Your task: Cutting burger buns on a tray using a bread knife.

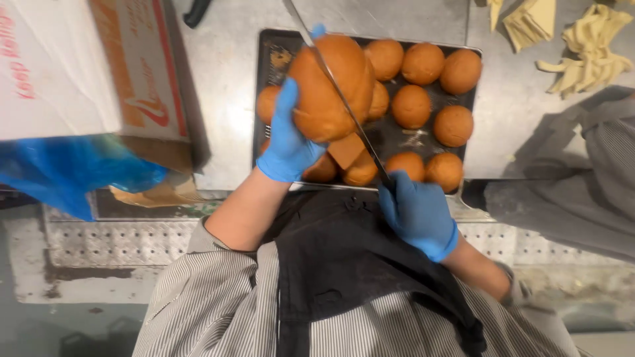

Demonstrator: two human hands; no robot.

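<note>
I see a large brown bun [331, 89] raised over the dark baking tray [271, 63], my gloved left hand [288, 142] clamped around it. A long knife [344, 106] runs across it, its handle gripped in my right hand [417, 211]. Smaller buns [423, 63] fill the tray on the steel surface [225, 73]; a cardboard box [86, 59] sits beside it.

One view only, from a camera on the person's head, tipped steeply down past the striped shirt [198, 311] and black apron [344, 258]. It sits close over the metal counter [225, 79], where the dark baking tray [268, 66] fills the upper middle. Only the near counter edge and a strip of floor show.
</note>
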